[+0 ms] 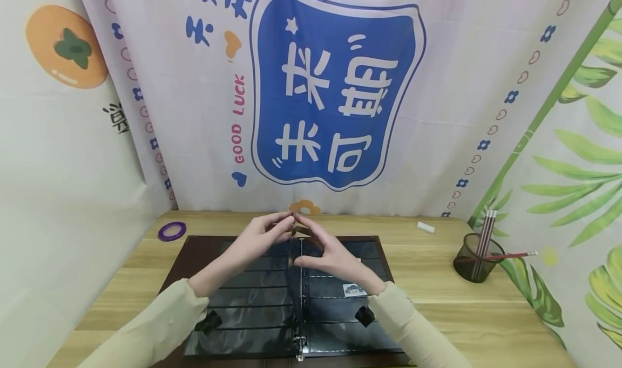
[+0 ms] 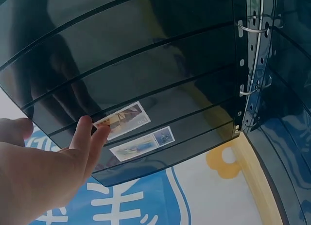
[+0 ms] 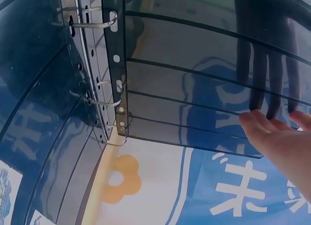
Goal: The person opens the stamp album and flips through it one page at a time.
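Observation:
A stamp album lies spread on the table, with one dark clear-strip page raised on its rings between my hands. In the left wrist view, my left hand pinches the end of a perforated stamp against that page. Beside it, a second stamp sits in the neighbouring strip. On the page's other side, my right hand has its fingers extended, the fingertips at the page near its outer edge. Another stamp shows in the right-hand page.
Purple tape lies at the back left. A white eraser is at the back right, and a black mesh cup with several pencils stands near the right side. A printed cloth hangs behind the table.

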### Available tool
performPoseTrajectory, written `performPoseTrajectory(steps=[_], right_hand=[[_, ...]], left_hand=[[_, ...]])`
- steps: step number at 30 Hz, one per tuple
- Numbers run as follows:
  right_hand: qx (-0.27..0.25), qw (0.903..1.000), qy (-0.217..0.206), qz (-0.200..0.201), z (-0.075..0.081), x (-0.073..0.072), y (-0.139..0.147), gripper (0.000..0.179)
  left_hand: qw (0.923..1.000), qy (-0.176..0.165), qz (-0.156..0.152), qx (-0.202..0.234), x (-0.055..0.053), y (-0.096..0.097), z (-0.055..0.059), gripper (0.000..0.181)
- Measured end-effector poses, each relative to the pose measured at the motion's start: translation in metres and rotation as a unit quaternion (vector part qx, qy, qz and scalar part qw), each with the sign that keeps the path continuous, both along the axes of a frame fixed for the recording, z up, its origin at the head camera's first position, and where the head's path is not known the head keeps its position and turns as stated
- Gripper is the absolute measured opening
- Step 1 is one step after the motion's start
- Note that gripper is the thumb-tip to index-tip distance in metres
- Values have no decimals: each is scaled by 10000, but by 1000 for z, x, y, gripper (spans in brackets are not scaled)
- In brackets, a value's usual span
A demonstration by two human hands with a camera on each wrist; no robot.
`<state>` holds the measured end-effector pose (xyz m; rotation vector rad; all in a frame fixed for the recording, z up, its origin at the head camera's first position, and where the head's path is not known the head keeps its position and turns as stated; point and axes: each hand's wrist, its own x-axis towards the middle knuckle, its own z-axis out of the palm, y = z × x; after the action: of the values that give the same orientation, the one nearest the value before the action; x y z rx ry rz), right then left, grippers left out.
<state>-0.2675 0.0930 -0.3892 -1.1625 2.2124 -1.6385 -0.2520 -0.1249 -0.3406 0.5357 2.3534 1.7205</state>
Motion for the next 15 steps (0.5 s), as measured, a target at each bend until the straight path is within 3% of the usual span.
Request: performPoseTrajectory(steps=[8,15], right_hand=[[342,9986,366,-168,-2,2,-8,84],[648,9964,478,-256,-5,3,-6,82]], left_hand=[[9995,-218,247,-33,2,-9,2,70],[9990,-115,360,-246,5,-23,5,61]])
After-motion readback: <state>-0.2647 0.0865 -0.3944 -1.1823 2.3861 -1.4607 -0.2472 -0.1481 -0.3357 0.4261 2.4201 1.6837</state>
